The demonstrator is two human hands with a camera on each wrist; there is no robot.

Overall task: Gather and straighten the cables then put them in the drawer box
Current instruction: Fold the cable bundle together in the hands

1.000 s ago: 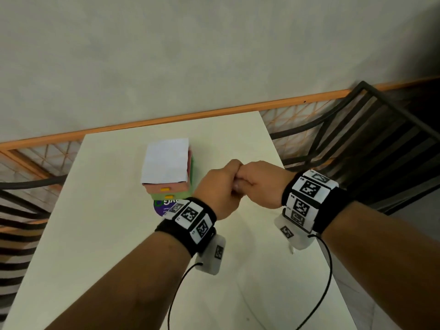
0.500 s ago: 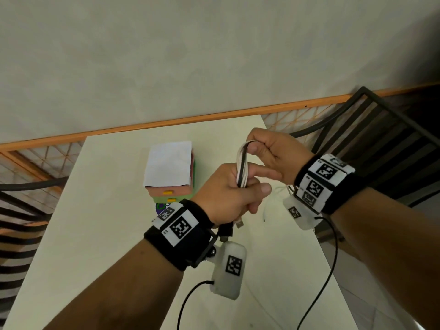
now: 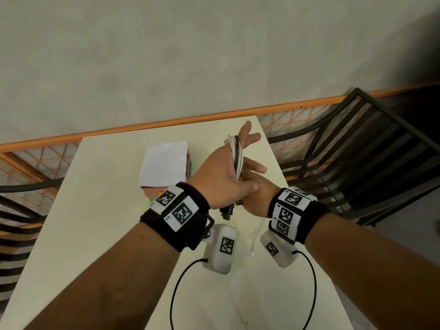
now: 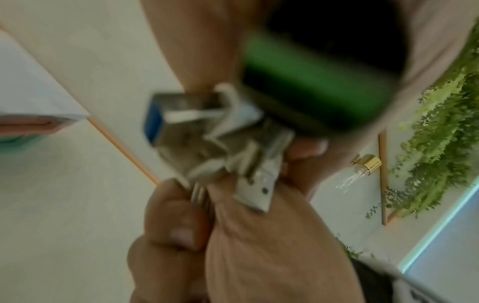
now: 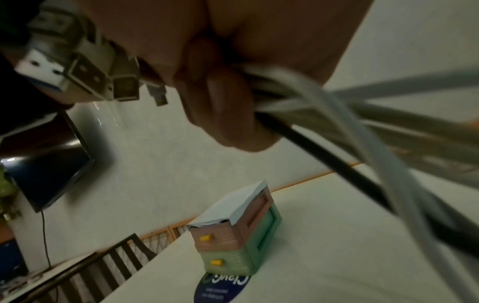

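Observation:
A folded bundle of white and black cables (image 3: 235,153) stands upright in my hands above the white table (image 3: 95,210). My left hand (image 3: 223,177) has its fingers stretched out past the bundle, and its thumb pinches the cables (image 4: 199,194) against the palm. My right hand (image 3: 257,198) sits just below it and grips the cables (image 5: 324,114) with curled fingers. The USB plugs (image 3: 226,211) hang out under the hands. A thin white cable end (image 3: 256,234) trails down toward the table. The drawer box (image 3: 164,163), pink over green with yellow knobs (image 5: 206,237), stands shut to the left of my hands.
A sheet of white paper covers the box top, and a round purple disc (image 5: 223,287) lies under the box. Black metal chairs stand right (image 3: 357,151) and left (image 3: 14,210) of the table. The table's right edge runs close to my right wrist.
The hands rose from fists pressed together and folded the cables into a bundle. Now the left fingers have stretched out, and the right hand has dropped to the plug end.

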